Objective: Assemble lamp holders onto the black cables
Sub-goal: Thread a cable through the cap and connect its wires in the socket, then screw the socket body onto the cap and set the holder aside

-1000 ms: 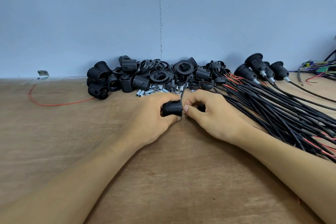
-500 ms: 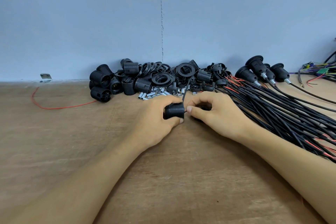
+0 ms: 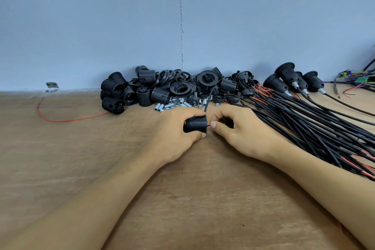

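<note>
My left hand [image 3: 174,134] grips a black threaded lamp holder [image 3: 195,124] lying sideways just above the wooden table [image 3: 182,199]. My right hand [image 3: 243,132] sits right beside it, fingers curled, thumb and forefinger pinching a thin wire end at the holder's open side. A black cable [image 3: 210,95] rises from between the hands toward the back. A small dark part shows inside my right palm, mostly hidden. The bundle of black cables [image 3: 316,128] fans out to the right of my right hand.
A heap of black holder bodies, rings and caps [image 3: 174,87] lies against the blue wall, with small metal tubes [image 3: 174,105] in front. Three assembled holders with cables [image 3: 290,81] lie at the back right. A loose red wire [image 3: 60,119] lies on the left.
Both hands have stayed together at the same spot. A short red wire end now shows between the holder and my right fingers.
</note>
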